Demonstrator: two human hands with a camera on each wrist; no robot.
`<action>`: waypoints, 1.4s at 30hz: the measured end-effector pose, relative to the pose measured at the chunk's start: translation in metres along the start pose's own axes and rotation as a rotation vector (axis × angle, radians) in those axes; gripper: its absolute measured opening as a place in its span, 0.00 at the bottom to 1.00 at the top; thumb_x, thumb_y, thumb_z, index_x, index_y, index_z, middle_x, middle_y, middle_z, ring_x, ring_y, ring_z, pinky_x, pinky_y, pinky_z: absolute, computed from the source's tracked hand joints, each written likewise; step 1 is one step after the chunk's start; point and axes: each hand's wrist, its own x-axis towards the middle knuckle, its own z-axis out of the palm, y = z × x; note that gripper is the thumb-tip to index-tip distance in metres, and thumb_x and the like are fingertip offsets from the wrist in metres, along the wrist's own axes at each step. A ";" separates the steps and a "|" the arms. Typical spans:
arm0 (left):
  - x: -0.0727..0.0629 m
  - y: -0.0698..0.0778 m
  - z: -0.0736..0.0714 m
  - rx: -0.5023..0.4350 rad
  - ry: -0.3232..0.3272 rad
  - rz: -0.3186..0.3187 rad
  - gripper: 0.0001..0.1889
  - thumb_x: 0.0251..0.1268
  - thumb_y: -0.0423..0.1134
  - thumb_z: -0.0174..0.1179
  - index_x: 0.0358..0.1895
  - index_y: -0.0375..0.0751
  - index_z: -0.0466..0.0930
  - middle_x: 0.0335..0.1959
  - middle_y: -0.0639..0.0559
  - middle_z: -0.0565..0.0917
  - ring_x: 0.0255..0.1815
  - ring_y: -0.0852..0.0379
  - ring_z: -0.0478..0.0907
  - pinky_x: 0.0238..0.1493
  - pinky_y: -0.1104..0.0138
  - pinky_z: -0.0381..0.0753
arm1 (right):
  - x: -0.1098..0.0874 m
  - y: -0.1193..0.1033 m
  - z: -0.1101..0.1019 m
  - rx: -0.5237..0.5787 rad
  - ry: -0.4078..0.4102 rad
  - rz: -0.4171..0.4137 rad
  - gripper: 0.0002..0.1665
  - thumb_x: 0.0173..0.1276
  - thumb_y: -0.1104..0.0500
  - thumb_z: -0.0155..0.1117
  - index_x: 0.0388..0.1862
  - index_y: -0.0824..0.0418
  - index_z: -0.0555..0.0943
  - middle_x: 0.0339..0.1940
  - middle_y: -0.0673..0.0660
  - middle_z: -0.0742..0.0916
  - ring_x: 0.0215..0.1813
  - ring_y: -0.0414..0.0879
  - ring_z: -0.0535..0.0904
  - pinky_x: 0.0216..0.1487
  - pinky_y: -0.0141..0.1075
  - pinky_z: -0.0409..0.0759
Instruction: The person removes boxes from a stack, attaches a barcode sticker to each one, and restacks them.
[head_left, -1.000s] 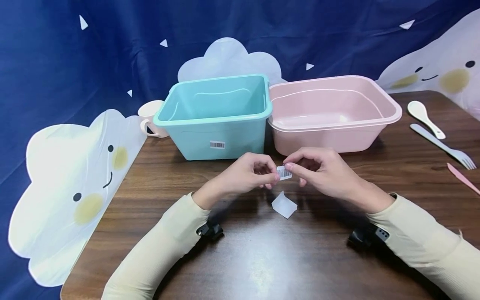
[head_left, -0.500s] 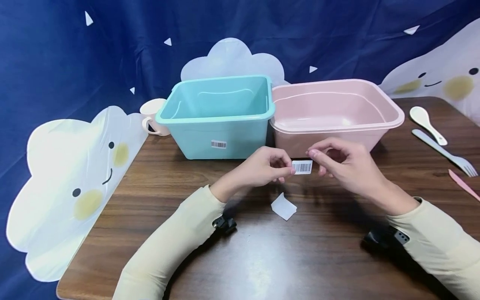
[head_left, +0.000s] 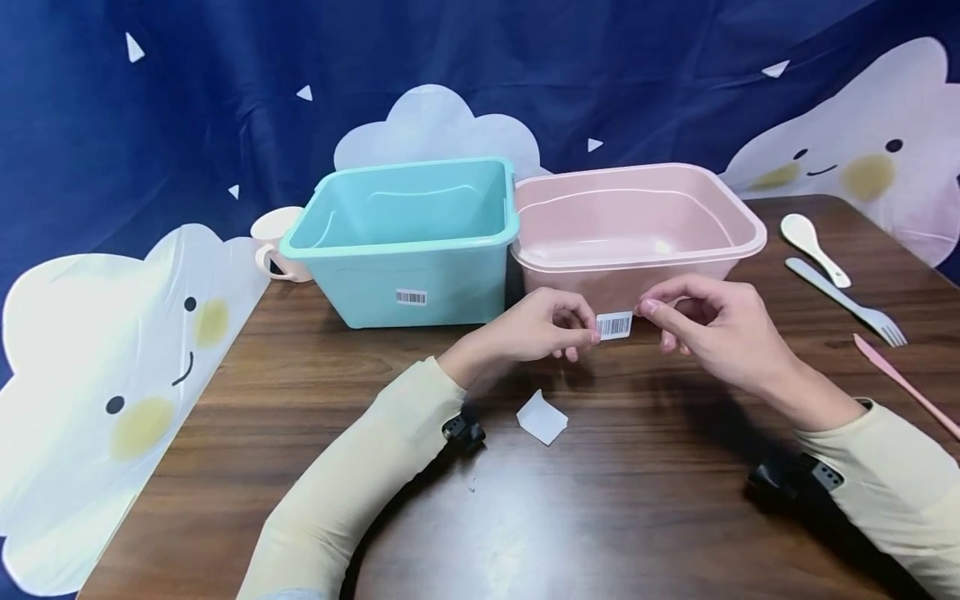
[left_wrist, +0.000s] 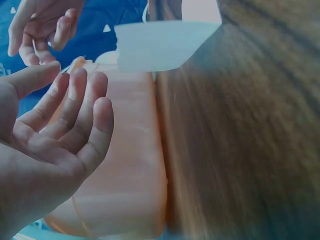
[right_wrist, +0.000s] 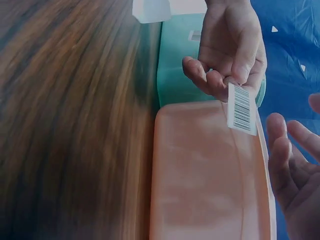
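Note:
My left hand (head_left: 536, 327) pinches the left end of a small white barcode sticker (head_left: 615, 326) between thumb and fingertips. Its barcode (right_wrist: 242, 108) also faces the right wrist view. Beside the sticker's right end, my right hand (head_left: 716, 329) hovers with fingers loosely bent and apart from it; the right wrist view shows a gap between the fingertips (right_wrist: 276, 122) and the sticker. Behind both hands stands a pink plastic basin (head_left: 600, 287). To its left is a teal bin (head_left: 360, 292) with another barcode label (head_left: 411, 297) on its front wall.
A square of white paper (head_left: 542, 418) lies on the wooden table (head_left: 600, 517) below the hands. A pale cup (head_left: 279, 242) stands left of the teal bin. At right lie a white spoon (head_left: 813, 248), a grey-blue fork (head_left: 847, 302) and a pink knife (head_left: 903, 383).
Both hands have moved right, to in front of the pink basin. The right hand has let go of the sticker and drawn slightly away; the left still holds it. The head view has shifted.

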 end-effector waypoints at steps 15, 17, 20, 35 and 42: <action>0.016 0.004 0.006 0.007 -0.073 -0.045 0.13 0.70 0.31 0.62 0.54 0.33 0.77 0.34 0.34 0.85 0.22 0.58 0.79 0.27 0.67 0.79 | -0.004 0.014 0.003 -0.132 -0.162 0.116 0.12 0.70 0.60 0.68 0.50 0.61 0.86 0.21 0.43 0.85 0.21 0.42 0.81 0.21 0.29 0.77; 0.017 0.004 0.006 0.024 -0.071 -0.057 0.14 0.71 0.32 0.62 0.55 0.33 0.76 0.35 0.35 0.85 0.23 0.57 0.80 0.28 0.67 0.80 | -0.005 0.015 0.004 -0.134 -0.167 0.109 0.12 0.70 0.60 0.68 0.50 0.61 0.86 0.21 0.45 0.85 0.21 0.42 0.81 0.21 0.29 0.76; 0.019 0.004 0.007 0.047 -0.073 -0.070 0.15 0.71 0.33 0.62 0.57 0.35 0.75 0.34 0.37 0.85 0.23 0.56 0.80 0.28 0.67 0.79 | -0.006 0.017 0.004 -0.135 -0.174 0.102 0.12 0.70 0.60 0.69 0.50 0.62 0.86 0.20 0.48 0.86 0.20 0.42 0.81 0.21 0.30 0.75; 0.022 0.004 0.009 0.076 -0.100 -0.119 0.22 0.72 0.35 0.61 0.65 0.35 0.68 0.30 0.44 0.83 0.22 0.56 0.79 0.24 0.72 0.75 | -0.006 0.017 0.005 -0.135 -0.215 0.140 0.14 0.70 0.58 0.69 0.53 0.61 0.84 0.22 0.54 0.87 0.21 0.43 0.81 0.21 0.32 0.77; 0.026 0.005 0.012 0.075 -0.108 -0.125 0.21 0.73 0.35 0.60 0.64 0.35 0.68 0.28 0.47 0.82 0.21 0.57 0.78 0.24 0.72 0.75 | -0.007 0.019 0.005 -0.144 -0.219 0.140 0.15 0.70 0.58 0.69 0.53 0.59 0.84 0.21 0.52 0.87 0.21 0.44 0.81 0.22 0.32 0.77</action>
